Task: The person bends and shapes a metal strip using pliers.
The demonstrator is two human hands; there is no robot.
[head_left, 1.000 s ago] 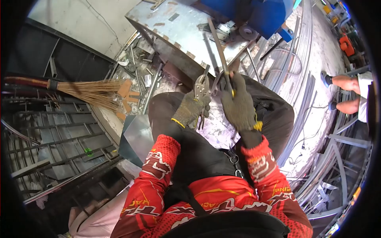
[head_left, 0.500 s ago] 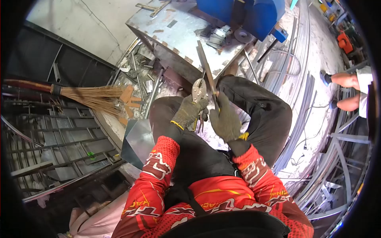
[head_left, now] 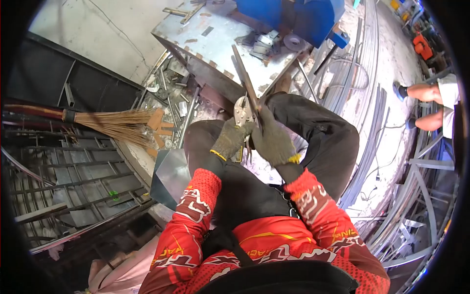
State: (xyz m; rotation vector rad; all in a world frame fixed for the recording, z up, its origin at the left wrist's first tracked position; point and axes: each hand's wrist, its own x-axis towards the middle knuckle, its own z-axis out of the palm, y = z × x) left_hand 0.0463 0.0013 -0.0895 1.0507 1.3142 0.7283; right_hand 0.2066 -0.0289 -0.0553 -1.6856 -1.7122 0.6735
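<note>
My left hand [head_left: 230, 136], in a grey-green work glove, is closed around a pair of locking pliers [head_left: 241, 111]. The pliers' riveted silver head points away from me, and a thin metal strip [head_left: 238, 68] rises from beside its jaws. Close on its right, my gloved right hand [head_left: 275, 137] grips a long, narrow, brownish metal bar [head_left: 246, 76]. That bar slants up and away, crossing over the pliers' head in this view; its lower end is hidden by the glove. Both hands are between my bent knees, in front of the metal table [head_left: 191, 36].
Metal offcuts [head_left: 264, 45] and a blue machine [head_left: 289, 14] sit on the table. To the left lie a straw broom [head_left: 110, 122] and a metal frame [head_left: 93, 171]. Long metal bars [head_left: 364, 147] cover the floor at right, near another person's legs [head_left: 425, 93].
My right hand has shifted slightly up and left with the bar, bringing it closer to the pliers and over their head. My left hand has stayed nearly still.
</note>
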